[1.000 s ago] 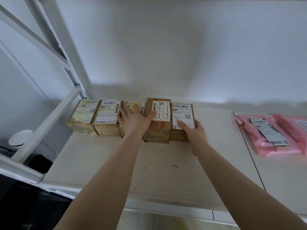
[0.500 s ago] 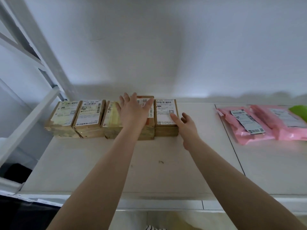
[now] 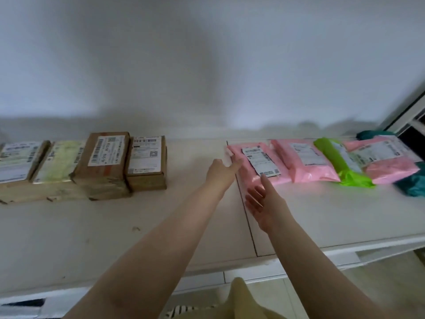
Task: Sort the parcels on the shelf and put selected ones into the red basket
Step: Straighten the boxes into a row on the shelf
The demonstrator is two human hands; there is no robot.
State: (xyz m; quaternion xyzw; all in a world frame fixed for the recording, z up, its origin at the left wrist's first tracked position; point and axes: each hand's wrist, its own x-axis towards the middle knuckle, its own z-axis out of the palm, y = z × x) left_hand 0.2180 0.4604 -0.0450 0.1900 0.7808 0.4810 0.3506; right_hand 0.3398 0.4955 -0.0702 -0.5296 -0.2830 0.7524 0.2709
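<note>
Both hands, left hand (image 3: 222, 172) and right hand (image 3: 264, 201), fingers spread, reach the pink mailer (image 3: 255, 164); grip both short edges evenly.

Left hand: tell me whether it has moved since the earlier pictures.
Yes. The left hand has left the brown boxes and gone right along the shelf to the nearest pink bag, touching its left end.
</note>
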